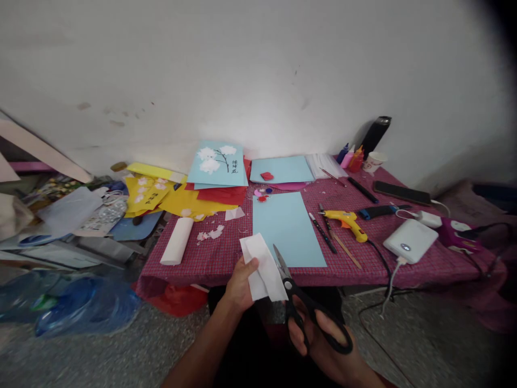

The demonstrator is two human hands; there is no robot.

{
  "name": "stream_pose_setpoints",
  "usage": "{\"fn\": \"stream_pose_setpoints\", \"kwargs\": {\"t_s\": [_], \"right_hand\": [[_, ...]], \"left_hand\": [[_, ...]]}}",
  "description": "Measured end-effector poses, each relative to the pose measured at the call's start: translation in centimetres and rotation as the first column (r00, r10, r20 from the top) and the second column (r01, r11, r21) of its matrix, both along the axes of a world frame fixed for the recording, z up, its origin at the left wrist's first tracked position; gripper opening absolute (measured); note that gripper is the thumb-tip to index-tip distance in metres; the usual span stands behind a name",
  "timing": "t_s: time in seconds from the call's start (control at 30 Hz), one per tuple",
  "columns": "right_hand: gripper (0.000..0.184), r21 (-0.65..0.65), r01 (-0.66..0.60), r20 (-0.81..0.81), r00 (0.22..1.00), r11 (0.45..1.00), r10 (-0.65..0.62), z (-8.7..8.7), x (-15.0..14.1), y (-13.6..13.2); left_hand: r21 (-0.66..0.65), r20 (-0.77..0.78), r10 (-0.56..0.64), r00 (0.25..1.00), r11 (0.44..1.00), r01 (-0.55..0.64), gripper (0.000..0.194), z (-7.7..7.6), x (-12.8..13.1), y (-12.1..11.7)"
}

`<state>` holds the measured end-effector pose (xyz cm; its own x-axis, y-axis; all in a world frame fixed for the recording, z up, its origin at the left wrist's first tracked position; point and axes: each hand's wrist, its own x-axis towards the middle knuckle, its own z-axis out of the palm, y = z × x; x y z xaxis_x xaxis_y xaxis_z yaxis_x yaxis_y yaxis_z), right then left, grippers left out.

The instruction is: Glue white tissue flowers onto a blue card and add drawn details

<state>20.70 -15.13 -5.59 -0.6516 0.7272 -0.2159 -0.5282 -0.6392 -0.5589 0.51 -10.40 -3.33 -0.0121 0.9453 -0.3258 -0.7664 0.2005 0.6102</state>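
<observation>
A folded white tissue [264,269] is pinched between the thumb and fingers of my left hand [241,283], in front of the table's near edge. My right hand [323,337] has its fingers through the black handles of a pair of scissors [287,284]. The blades point up and to the left, right beside the tissue's right edge; whether they touch it I cannot tell. Behind them a plain light blue sheet of paper [286,226] lies flat on the table. A roll of white tissue [177,241] rests on the table to the left.
On the checkered tablecloth [218,264] are a yellow glue gun [345,222], pens [323,233], a white power bank [411,240] with cables and a blue-handled cutter [377,211]. Flower-decorated blue paper [218,164] and yellow sheets [149,191] lie at the back left. A black flask [375,136] stands by the wall.
</observation>
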Motion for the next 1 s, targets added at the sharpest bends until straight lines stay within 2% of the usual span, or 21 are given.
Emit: {"fn": "stream_pose_setpoints", "kwargs": {"t_s": [0.1,0.23,0.33,0.5,0.7,1.0], "right_hand": [[0.05,-0.016,-0.015,-0.008,1.0,1.0,0.014,0.2,0.0,0.1],[0.047,0.001,-0.02,-0.028,0.999,1.0,0.02,0.4,-0.1,0.2],[0.044,0.015,-0.031,-0.023,0.999,0.999,0.031,0.3,-0.1,0.2],[0.049,0.019,-0.011,-0.007,1.0,1.0,0.011,0.2,-0.3,0.4],[0.045,0.02,0.033,-0.018,0.999,0.999,-0.033,0.1,-0.8,0.2],[0.042,0.147,0.062,0.087,0.993,0.987,-0.076,0.3,-1.1,0.0]], "left_hand": [[-0.076,-0.035,0.048,0.998,0.996,-0.051,0.043,0.0,0.5,0.4],[-0.113,-0.116,0.071,0.991,0.99,-0.084,0.042,-0.3,1.0,0.3],[-0.105,-0.154,0.071,0.986,0.991,-0.088,0.043,-0.5,1.2,-0.1],[-0.078,-0.164,0.009,0.986,0.997,-0.022,0.043,-1.0,1.3,-0.4],[-0.095,-0.163,0.022,0.986,0.995,-0.038,0.046,-1.3,1.4,-0.6],[-0.08,-0.157,0.033,0.987,0.996,-0.046,0.043,-1.2,1.3,-0.6]]}}
